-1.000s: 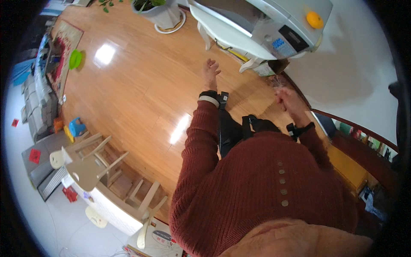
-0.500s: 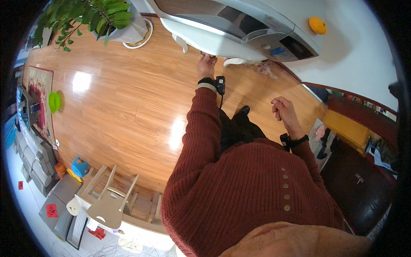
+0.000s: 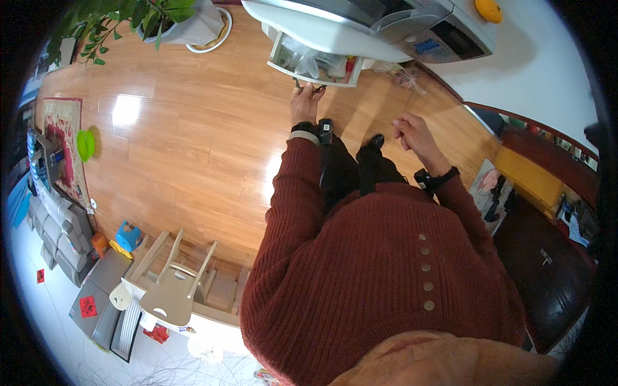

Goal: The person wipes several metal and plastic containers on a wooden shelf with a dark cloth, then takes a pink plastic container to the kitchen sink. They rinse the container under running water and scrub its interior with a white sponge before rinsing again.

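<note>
My left hand point(image 3: 306, 101) grips the dark handle point(image 3: 302, 84) on the front of a white drawer point(image 3: 344, 82). The drawer is pulled out from a white table point(image 3: 302, 30). Inside it lie clear plastic bags point(image 3: 308, 62) and something red and yellow at the right end, too small to name. My right hand point(image 3: 413, 134) hangs in the air to the right, fingers curled, near my body. Nothing shows in it, though the inside of the fingers is partly hidden.
A grey microwave oven point(image 3: 425, 32) stands on the table, with an orange fruit point(image 3: 489, 10) behind it. A potted plant point(image 3: 187, 29) is at the far left. A light wooden chair point(image 3: 167, 296), a green stool-like thing point(image 3: 85, 145) and a dark cabinet point(image 3: 547, 283) surround the wooden floor.
The drawer has come out toward me, showing its contents, with my left hand on its handle. My right hand has shifted slightly left and up.
</note>
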